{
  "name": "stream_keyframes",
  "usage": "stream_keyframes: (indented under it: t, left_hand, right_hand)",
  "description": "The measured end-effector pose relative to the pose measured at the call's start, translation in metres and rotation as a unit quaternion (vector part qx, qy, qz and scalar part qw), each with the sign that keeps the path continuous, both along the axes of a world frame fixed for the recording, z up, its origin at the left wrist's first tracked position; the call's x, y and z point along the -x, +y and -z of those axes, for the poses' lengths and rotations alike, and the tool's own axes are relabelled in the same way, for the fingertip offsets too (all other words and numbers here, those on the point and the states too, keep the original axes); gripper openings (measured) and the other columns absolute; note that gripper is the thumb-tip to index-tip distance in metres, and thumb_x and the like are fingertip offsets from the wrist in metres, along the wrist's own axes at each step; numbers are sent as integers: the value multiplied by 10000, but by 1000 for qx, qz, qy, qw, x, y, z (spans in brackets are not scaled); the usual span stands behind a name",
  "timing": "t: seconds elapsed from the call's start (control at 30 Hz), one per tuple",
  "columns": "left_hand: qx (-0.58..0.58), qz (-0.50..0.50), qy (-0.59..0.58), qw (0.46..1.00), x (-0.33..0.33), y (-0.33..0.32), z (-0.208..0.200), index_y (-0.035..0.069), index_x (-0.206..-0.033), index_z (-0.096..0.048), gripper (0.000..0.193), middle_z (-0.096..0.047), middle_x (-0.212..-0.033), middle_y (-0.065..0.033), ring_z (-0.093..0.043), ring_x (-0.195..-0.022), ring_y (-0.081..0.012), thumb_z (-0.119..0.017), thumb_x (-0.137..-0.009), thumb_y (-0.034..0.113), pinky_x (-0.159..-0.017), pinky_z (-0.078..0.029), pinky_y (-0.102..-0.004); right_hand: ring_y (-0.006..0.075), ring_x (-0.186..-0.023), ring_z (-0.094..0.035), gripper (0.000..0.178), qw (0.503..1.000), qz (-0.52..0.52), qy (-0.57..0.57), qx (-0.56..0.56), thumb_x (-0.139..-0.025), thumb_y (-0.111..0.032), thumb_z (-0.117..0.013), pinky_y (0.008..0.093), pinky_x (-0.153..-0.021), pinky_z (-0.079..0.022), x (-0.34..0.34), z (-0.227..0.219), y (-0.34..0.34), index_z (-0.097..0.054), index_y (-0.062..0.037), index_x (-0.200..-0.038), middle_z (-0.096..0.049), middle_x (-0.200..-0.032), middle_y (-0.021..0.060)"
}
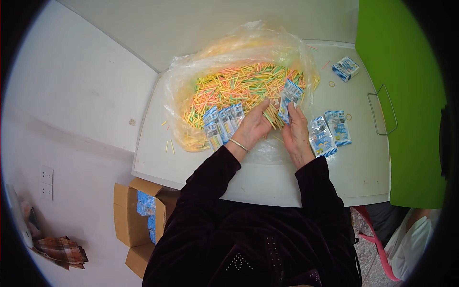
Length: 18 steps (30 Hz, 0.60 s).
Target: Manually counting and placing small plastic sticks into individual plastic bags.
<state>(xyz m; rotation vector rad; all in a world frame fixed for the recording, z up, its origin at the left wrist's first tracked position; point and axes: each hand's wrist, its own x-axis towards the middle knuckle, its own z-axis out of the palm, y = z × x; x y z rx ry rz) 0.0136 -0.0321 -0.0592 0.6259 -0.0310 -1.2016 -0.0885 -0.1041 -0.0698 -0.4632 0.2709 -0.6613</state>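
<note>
A large clear plastic bag (258,45) lies open on the table, heaped with thin pastel sticks (234,86) in yellow, pink and green. At its front right edge, my left hand (254,128) is closed round a small bunch of sticks (274,116), its fingers partly hidden. Close beside it, my right hand (297,134) grips a blue-and-white packet (289,98) between thumb and fingers, the packet tilted upward. The bunch sits between both hands, near the packet's lower end. Left of my left hand, several similar packets (222,123) rest against the bag's front, sticks showing through clear parts.
Two packets (330,134) lie right of my right hand, and a bundle of packets (345,68) is at the far right. Rubber bands (332,83) and a wire handle (382,112) are nearby. An open cardboard box (129,210) with blue packets stands below the table's left edge.
</note>
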Motion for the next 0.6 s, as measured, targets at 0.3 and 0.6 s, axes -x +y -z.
stream_keyframes:
  t: [0.3, 0.6]
  left_hand:
    - [27, -118, -72, 990, 36, -5, 0, -43, -1180, -513, 321, -587, -1151, -126, -569, -1062, -221, -569, -875, 39, -954, -452, -342]
    - [31, -116, -78, 990, 40, -4, 0, -38, -1195, -490, 335, -590, -1130, -111, -574, -1037, -196, -572, -884, 55, -925, -468, -326]
  right_hand:
    - [160, -1033, -561, 315, 998, 43, -19, -29, -938, -190, -536, 310, -937, -424, -2, 14, -2, -507, -5, -1191, -602, -1116, 77]
    - [158, -1054, -553, 317, 998, 42, -20, -33, -933, -185, -546, 313, -953, -412, 0, 20, -1, -505, -11, -1194, -602, -1123, 80]
